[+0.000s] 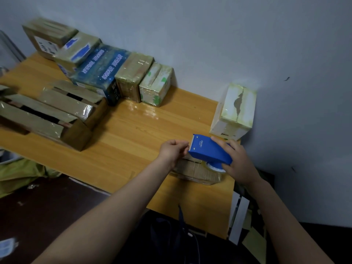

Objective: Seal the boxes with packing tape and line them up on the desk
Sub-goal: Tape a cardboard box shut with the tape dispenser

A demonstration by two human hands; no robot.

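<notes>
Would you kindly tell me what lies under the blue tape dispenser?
A flat cardboard box on the desk; the dispenser covers much of its top.

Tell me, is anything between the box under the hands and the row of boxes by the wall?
Nothing visible. Only bare desk lies between the small cardboard box and the green-marked box ending the row. The torn white box stands off to the right, the big boxes to the left.
</notes>
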